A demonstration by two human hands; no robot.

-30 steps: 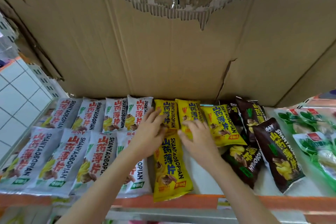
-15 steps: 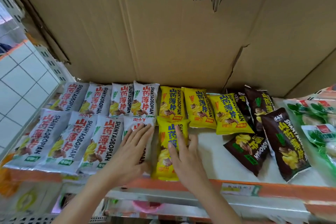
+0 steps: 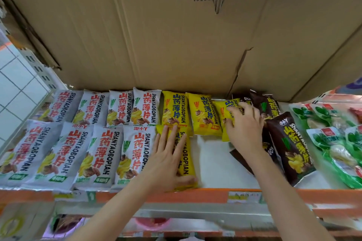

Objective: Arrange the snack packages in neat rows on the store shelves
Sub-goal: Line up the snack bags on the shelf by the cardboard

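My left hand (image 3: 168, 160) lies flat over the front yellow packet (image 3: 186, 154), hiding most of its print. My right hand (image 3: 244, 127) covers much of the third yellow packet (image 3: 225, 111) behind it, and I cannot tell whether the fingers grip it. Right of that packet, my forearm hides part of a dark brown packet (image 3: 268, 148). The green packets (image 3: 337, 143) beyond are cut off by the frame edge. The price label (image 3: 244, 196) below is blurred.

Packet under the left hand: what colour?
Yellow packet with blue lettering, under the flat left hand; head view.
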